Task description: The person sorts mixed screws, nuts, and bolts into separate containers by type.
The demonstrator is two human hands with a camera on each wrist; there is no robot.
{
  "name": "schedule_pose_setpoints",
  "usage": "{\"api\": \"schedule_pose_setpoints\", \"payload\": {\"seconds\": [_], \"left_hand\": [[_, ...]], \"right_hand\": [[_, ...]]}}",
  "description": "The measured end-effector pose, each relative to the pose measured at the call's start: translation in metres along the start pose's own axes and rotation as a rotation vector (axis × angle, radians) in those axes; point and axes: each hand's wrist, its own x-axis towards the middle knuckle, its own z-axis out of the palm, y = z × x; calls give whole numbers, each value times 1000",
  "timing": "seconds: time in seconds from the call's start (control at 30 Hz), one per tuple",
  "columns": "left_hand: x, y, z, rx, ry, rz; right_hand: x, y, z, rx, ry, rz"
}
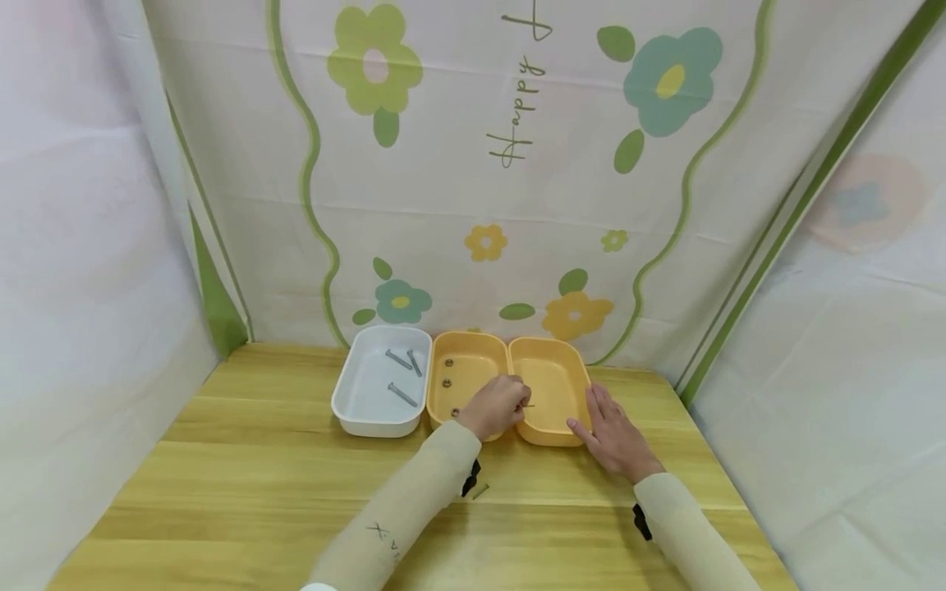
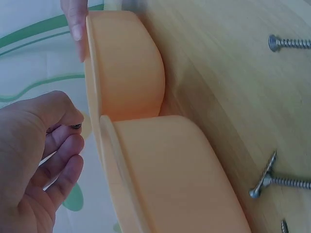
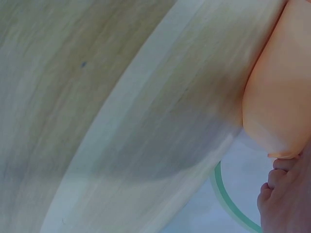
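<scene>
"What was the left hand (image 1: 493, 408) doing?"

"It pinched a thin, dark metal piece (image 1: 529, 405), most likely a screw, between thumb and curled fingers. In the left wrist view only a dark tip showed past them."

"Over what?"

"Over the meeting sides of a rounded, orange-yellow plastic tray (image 1: 476, 353) in the middle and a matching orange-yellow right-hand tray (image 1: 556, 386)."

"And the right hand (image 1: 615, 433)?"

"It touched the right-hand tray's outer side, fingers along the rim, thumb near the front corner. Whether it gripped the wall, I couldn't tell."

"What lay in the middle tray?"

"Three small metal nuts (image 1: 447, 383), in a loose row toward its left side. Just left of it stood a white, rounded rectangular tray (image 1: 365, 398) holding three long grey metal bolts (image 1: 402, 395), two of them close together."

"Anything loose?"

"A small metal screw (image 1: 480, 492) lay in front of the trays on the yellowish wood-grain table (image 1: 259, 460). The left wrist view showed several there, two crossing."

"And behind?"

"A white cloth (image 1: 429, 189) printed with flowers and wavy green lines."
</scene>
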Motion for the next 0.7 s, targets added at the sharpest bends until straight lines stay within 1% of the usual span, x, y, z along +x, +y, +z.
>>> {"api": "schedule_pose_setpoints", "payload": {"seconds": [0.07, 0.13, 0.23, 0.3, 0.37, 0.47, 0.6, 0.7], "left_hand": [[2, 3, 3, 30, 11, -10], [3, 6, 5, 82, 17, -24], [3, 8, 5, 126, -4, -65], [0, 7, 2, 115, -25, -92], [-5, 4, -4, 88, -40, -103], [-15, -6, -15, 77, -55, -84], [-33, -19, -29, 95, -58, -44], [-46, -26, -41, 115, -44, -10]], "right_hand": [[0, 0, -1, -7, 10, -5], [0, -1, -1, -7, 7, -4], [0, -2, -2, 0, -13, 6], [-1, -2, -1, 7, -22, 12], [-1, -3, 0, 11, -26, 18], [0, -3, 1, 11, -23, 11], [0, -2, 0, 9, -23, 2], [0, -1, -1, 0, -17, 0]]}}
